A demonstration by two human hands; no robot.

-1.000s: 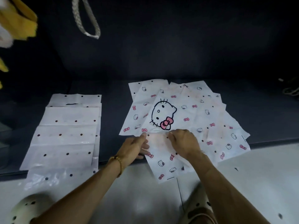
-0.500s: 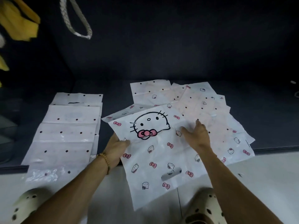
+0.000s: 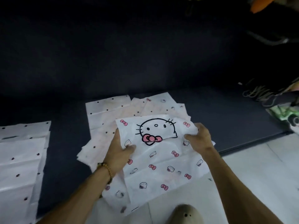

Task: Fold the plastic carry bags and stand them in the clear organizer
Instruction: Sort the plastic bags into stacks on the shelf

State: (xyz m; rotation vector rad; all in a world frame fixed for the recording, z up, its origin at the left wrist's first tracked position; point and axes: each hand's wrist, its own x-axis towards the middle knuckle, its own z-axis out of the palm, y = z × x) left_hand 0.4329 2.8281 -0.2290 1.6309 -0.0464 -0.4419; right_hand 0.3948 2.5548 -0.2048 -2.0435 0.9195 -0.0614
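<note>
Holding the cat-print carry bag (image 3: 163, 152) by its 2 side edges, you are keeping it just above the heap of other printed bags (image 3: 155, 107). Your left hand (image 3: 119, 152) is gripping the bag's edge at 9 o'clock, thumb lying over the printed face and fingers tucked behind the plastic. Your right hand (image 3: 199, 139) is pinching the opposite edge at 3 o'clock, thumb on top, and the plastic is bunching there. The large cat face with its pink bow (image 3: 151, 138) is sitting between your 2 hands, toward 12 o'clock on the bag, while the lower part is hanging toward 6 o'clock over the dark mat's (image 3: 218, 120) edge and onto the pale floor (image 3: 258, 162). A beaded bracelet (image 3: 107, 171) is circling your left wrist. At 9 o'clock of the frame, a row of dotted bags (image 3: 19, 159) is lying flat on the mat, well apart from the heap. A pale perforated shoe (image 3: 184, 215) is showing at 6 o'clock. At 3 o'clock, a blurred green-and-white item (image 3: 286, 117) is lying beside some cords (image 3: 257, 92).
</note>
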